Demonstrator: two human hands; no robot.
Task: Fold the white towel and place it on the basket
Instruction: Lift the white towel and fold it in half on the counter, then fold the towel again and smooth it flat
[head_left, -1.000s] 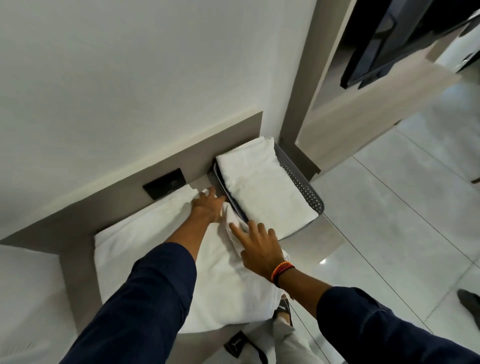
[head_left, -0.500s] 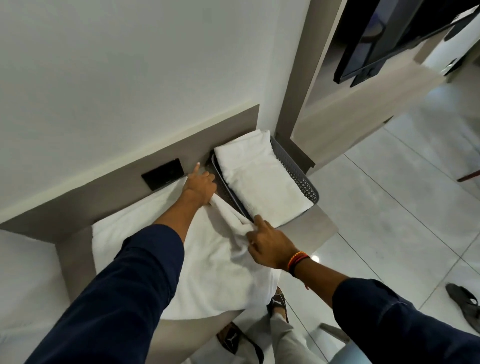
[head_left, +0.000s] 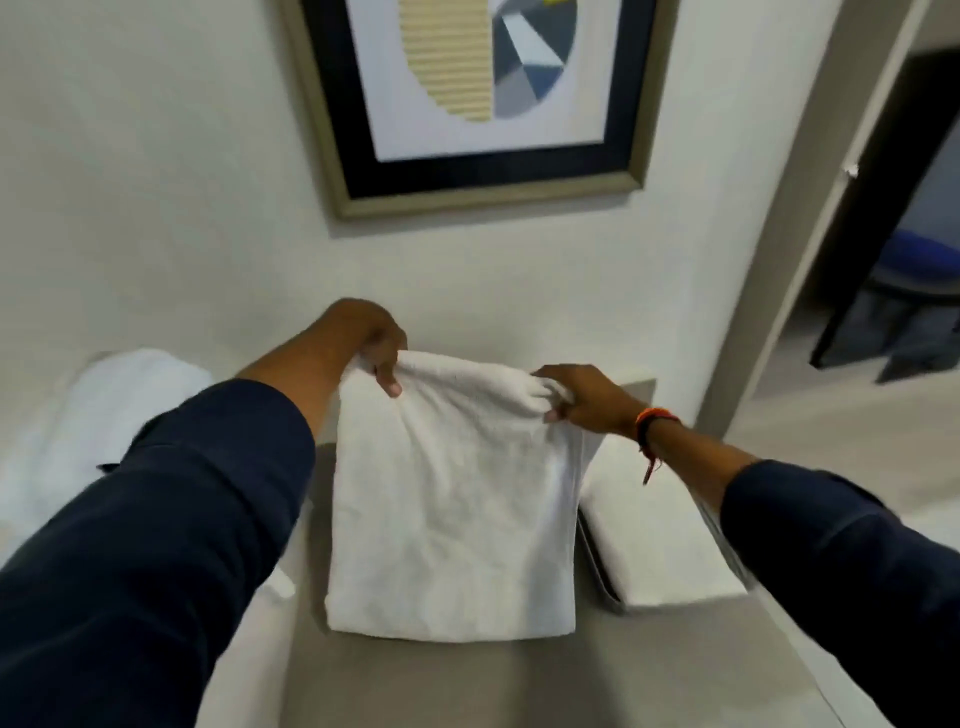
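Pinching white towel (head_left: 452, 509) top corners: left hand (head_left: 376, 340), right hand (head_left: 582, 397) fingers; towel hangs below.

Off-white wall (head_left: 156, 182) fills most of the background, smooth and evenly lit, with no hard shadows. A framed picture (head_left: 478, 98) hangs on it, upper centre: pale metallic outer frame, dark inner border, light mat, and an abstract print of a ribbed yellow shape beside grey and blue segments. Its top is cut off by the picture edge. Below runs a grey-beige counter (head_left: 467, 680), its back edge meeting the wall. At right, a pale vertical door frame (head_left: 810, 249) borders an opening into a dimmer space, where a blue rounded seat (head_left: 919, 260) stands on a light floor (head_left: 852, 426). Detail there is blurred.
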